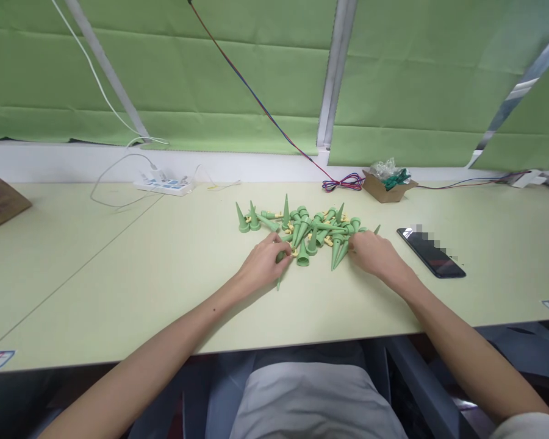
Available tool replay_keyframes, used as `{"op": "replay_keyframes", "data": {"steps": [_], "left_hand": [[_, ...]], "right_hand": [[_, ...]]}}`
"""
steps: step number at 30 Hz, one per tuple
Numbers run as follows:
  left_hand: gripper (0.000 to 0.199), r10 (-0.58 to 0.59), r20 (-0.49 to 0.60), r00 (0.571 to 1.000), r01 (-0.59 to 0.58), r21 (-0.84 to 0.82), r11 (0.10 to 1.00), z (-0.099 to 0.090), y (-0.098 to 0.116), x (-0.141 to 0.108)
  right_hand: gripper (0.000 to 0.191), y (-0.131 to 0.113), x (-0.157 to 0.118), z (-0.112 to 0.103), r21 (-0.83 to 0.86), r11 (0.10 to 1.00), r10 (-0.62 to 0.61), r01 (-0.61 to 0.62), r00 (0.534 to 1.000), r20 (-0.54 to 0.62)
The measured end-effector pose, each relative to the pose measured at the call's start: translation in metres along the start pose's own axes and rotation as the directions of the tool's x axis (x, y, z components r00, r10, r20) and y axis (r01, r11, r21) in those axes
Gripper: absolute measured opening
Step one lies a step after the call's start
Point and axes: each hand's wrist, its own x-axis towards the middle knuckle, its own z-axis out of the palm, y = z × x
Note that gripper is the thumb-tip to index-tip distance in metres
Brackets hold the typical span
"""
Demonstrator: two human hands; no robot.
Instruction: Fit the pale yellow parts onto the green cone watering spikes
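Observation:
A loose pile of green plastic watering spikes [303, 227], cone-shaped and with small yellow valve pieces among them, lies on the table. At the pile's left front edge, my left hand [266, 261] is closed on a green watering spike [279, 284], whose thin tip points down toward me below the fingers. My right hand [374, 251] is at the pile's right edge, fingers curled inward and closed. What its fingertips grip is hidden; a green pointed tip [377, 229] shows just beyond the knuckles. A few spikes [242, 222] stand upright on their wide ends at the back left.
Right of my right hand lies a black phone [432, 253]. Behind the pile are a small cardboard box [387, 190] with plastic and green material, and a coiled red-blue cable [345, 183]. A white power strip [165, 185] sits back left, a brown board [0, 201] far left.

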Motion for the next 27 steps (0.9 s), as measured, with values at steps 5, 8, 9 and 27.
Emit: {"op": "replay_keyframes", "data": {"steps": [5,8,9,27], "left_hand": [[0.023,-0.005,-0.007,1.0,0.005,0.012,1.0,0.002,-0.003,0.0],[0.023,-0.027,-0.033,0.999,0.027,0.012,1.0,0.002,-0.002,0.001],[0.023,-0.031,-0.043,0.999,0.032,0.008,0.999,0.001,-0.002,0.001],[0.022,-0.09,-0.159,0.983,0.056,-0.206,0.977,0.0,-0.006,0.007]], "right_hand": [[0.023,-0.002,0.003,0.006,-0.031,0.999,0.012,-0.012,1.0,-0.007],[0.025,-0.003,0.005,0.009,-0.042,0.999,0.009,-0.008,1.0,0.01],[0.025,-0.003,0.005,0.009,-0.045,0.999,0.006,-0.006,1.0,0.011],[0.01,-0.061,-0.002,-0.025,0.326,0.809,-0.367,0.489,0.854,-0.369]]}}
